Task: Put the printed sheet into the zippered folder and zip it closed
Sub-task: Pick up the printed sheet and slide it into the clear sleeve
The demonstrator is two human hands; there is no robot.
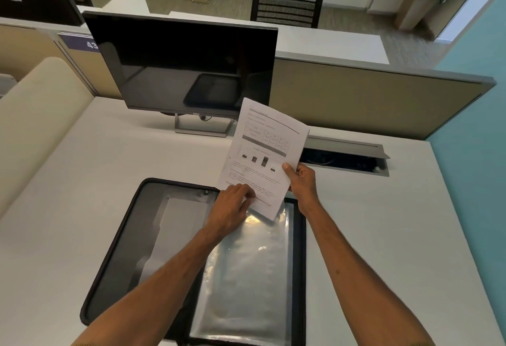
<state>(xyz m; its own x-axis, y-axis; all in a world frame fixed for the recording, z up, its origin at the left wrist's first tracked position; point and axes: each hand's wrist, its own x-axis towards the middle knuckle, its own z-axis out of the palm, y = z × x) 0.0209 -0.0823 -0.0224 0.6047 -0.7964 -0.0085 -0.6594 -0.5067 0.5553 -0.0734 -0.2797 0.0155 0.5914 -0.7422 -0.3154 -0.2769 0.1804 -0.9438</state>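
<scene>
- Head view: the right hand [301, 181] grips the printed sheet [262, 159] at its right edge, thumb on the printed face, remaining fingers behind the paper.
- The left hand [231, 208] pinches the sheet's lower-left corner, fingers pressed together.
- The sheet is held tilted, clear of the worktop [383, 236], between both hands.
- The zippered folder [299, 250] lies open and flat on the worktop directly below both hands, clear sleeve exposed.
- A dark monitor [180, 63] stands beyond the hands.
</scene>
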